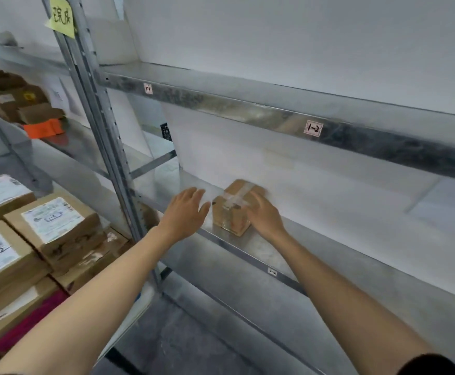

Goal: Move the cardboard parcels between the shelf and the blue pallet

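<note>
A small taped cardboard parcel (231,209) sits near the front edge of the middle metal shelf (329,255). My left hand (187,215) hovers just left of it with fingers spread and straight, a small gap from the box. My right hand (264,215) lies against the parcel's right side with relaxed fingers over its top right edge. A stack of labelled cardboard parcels (39,234) stands at the lower left; the pallet beneath it is hidden.
A perforated steel upright (107,147) rises between the parcel stack and the shelf bay. The upper shelf beam (313,128) carries tags 1-1 and 1-2. More boxes and an orange item (42,128) lie on the left bay's shelf. A lower shelf runs beneath.
</note>
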